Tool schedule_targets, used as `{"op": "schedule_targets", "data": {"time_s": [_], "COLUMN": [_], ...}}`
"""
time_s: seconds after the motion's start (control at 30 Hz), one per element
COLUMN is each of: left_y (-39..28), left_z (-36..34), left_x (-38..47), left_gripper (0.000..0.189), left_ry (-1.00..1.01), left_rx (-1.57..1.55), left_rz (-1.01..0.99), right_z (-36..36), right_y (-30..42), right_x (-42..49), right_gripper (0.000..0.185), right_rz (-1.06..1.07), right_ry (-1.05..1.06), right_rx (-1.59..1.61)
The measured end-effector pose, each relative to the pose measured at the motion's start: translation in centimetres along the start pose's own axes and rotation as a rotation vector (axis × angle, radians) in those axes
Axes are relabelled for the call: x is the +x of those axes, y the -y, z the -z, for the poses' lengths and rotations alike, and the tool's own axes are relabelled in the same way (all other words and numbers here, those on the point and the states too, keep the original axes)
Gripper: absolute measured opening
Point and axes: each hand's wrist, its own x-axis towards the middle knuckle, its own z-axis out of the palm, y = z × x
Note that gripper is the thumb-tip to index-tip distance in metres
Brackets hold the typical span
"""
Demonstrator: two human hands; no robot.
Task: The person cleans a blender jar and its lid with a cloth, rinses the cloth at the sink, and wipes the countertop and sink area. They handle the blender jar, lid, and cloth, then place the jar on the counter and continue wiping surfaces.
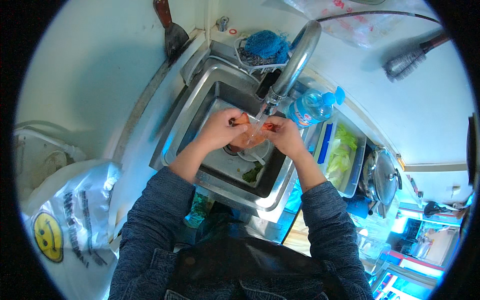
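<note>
My left hand (pixel 221 129) and my right hand (pixel 284 137) pinch opposite sides of a thin orange-red item (pixel 246 138) over a stainless steel sink (pixel 221 167). What it is made of, I cannot tell. Water (pixel 258 123) runs onto it from the curved metal faucet (pixel 298 60). Beneath the item, partly covered by it and my right hand, lies a pale round utensil with a white handle (pixel 257 157). Dark green leafy scraps (pixel 252 172) rest in the sink's near right corner.
Behind the sink sits a rack with a blue mesh scrubber (pixel 266 45). Right of the faucet stand a blue liquid bottle (pixel 309 108), a plastic bin of lettuce (pixel 342 157) and a glass-lidded pot (pixel 384 176). A scraper (pixel 174 37) and bristle brush (pixel 405 63) are at the walls; a plastic bag (pixel 90 210) lies left.
</note>
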Motion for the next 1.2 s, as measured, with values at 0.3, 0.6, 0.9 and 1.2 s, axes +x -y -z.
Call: {"op": "schedule_targets", "data": {"time_s": [0.3,0.6,0.9,1.2], "left_y": [-0.9,-3.5,-5.0,-4.9], "left_z": [3.2,6.9,4.8,2.8], "left_x": [-0.8,-1.3,-1.2,-1.4], "left_gripper": [0.009,0.018,0.017,0.016], "left_ry": [0.138,0.213,0.176,0.134], "left_rx": [-0.199,0.003,-0.020,-0.097], "left_rz": [0.096,0.026,-0.025,-0.055], "right_z": [1.7,1.4,-2.5,-2.0], "right_y": [-0.2,-3.1,0.8,4.0], "right_x": [-2.0,-1.8,-0.3,-1.4], "right_gripper": [0.018,0.015,0.012,0.012], "right_rz": [-0.113,-0.204,0.018,-0.017], "right_ry": [0.038,0.016,0.145,0.123], "right_rx": [0.470,0.021,0.559,0.798]}}
